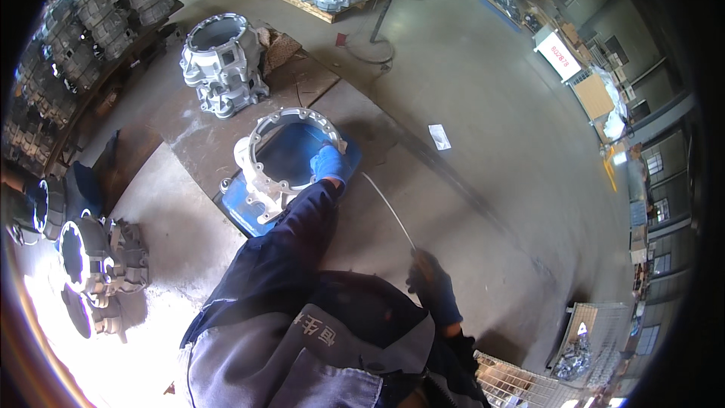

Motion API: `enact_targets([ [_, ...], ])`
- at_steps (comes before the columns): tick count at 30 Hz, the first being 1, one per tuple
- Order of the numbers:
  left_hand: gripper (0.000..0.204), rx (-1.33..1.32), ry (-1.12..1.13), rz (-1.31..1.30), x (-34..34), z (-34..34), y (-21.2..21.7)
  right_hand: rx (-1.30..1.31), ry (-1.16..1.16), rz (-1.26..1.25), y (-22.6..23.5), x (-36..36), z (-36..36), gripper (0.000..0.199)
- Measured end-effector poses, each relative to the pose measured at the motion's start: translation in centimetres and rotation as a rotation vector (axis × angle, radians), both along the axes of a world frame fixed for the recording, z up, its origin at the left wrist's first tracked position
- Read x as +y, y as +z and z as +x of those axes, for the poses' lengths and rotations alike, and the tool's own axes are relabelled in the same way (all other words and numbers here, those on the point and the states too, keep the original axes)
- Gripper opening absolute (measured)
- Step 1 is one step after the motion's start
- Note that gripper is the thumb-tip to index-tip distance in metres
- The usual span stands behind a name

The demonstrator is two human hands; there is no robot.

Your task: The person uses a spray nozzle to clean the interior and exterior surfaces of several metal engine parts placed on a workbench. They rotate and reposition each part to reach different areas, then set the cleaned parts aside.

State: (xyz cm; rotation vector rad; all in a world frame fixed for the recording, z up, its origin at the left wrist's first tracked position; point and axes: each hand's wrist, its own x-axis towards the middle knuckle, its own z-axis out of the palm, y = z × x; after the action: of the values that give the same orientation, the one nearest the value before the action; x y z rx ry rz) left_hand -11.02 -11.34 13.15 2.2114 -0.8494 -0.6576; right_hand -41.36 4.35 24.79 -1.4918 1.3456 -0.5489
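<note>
The metal housing [283,162] — a grey cast ring with bolt lugs around its rim — lies flat on a blue stand [249,215] on the concrete floor, directly ahead of the person. Nearest the camera, the right hand [432,281], in a dark blue glove, is closed around the lower end of a thin pale rod [387,209] that slants up and left toward the casting. Further out, the left hand [330,163], in a brighter blue glove, rests on the right side of the housing's rim, fingers curled over the edge. Beyond it stands a second housing [223,64], upright on cardboard. At the far end, a wooden pallet [302,4] carries more grey castings.
</note>
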Motion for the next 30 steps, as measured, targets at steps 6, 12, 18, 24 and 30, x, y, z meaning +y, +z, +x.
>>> enact_targets([
  [6,0.056,-0.217,-0.132,-0.172,5.2,1.9,0.9,0.408,0.254,-0.418,0.5,-9.4,11.0,0.034],
  [12,0.046,-0.500,0.033,-0.281,17.7,4.9,-1.9,0.403,0.380,-0.490,0.3,-12.9,19.9,0.039],
  [18,0.045,-0.499,0.266,-0.031,33.3,6.6,-6.8,0.362,0.585,-0.461,0.3,-9.4,19.2,0.039],
  [24,0.042,-0.230,0.291,0.388,41.0,3.7,-10.5,0.351,0.697,-0.508,3.4,-4.3,12.8,0.033],
  [30,0.041,-0.134,0.220,0.486,41.6,1.9,-10.2,0.618,0.554,-0.459,6.0,-2.9,7.5,0.038],
])
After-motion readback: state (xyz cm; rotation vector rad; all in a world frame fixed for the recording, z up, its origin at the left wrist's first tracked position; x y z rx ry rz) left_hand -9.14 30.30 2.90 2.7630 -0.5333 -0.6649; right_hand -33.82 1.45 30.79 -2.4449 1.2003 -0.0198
